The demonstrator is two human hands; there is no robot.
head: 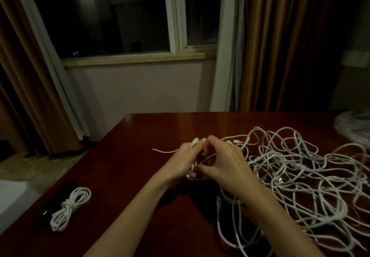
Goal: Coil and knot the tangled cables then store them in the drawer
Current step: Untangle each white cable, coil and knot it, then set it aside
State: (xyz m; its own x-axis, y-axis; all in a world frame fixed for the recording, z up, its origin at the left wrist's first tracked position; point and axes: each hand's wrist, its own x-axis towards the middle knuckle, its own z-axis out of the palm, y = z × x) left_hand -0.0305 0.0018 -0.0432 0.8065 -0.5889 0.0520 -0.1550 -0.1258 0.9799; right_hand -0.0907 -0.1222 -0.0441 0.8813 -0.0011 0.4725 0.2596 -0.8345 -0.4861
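A small coil of white cable [194, 144] sits between my two hands above the middle of the dark red table [128, 176]. My left hand [183, 160] grips the coil from the left. My right hand [222, 160] pinches strands of it from the right with curled fingers. One loose end of this cable [163, 151] trails left on the table. A large tangle of white cables [300, 176] spreads over the right half of the table. A finished coiled and knotted white cable [69, 208] lies near the front left edge.
A crumpled clear plastic bag [354, 126] lies at the table's far right. A dark object [60, 196] sits under the knotted coil at the left edge. Window and curtains stand behind the table. No drawer is in view.
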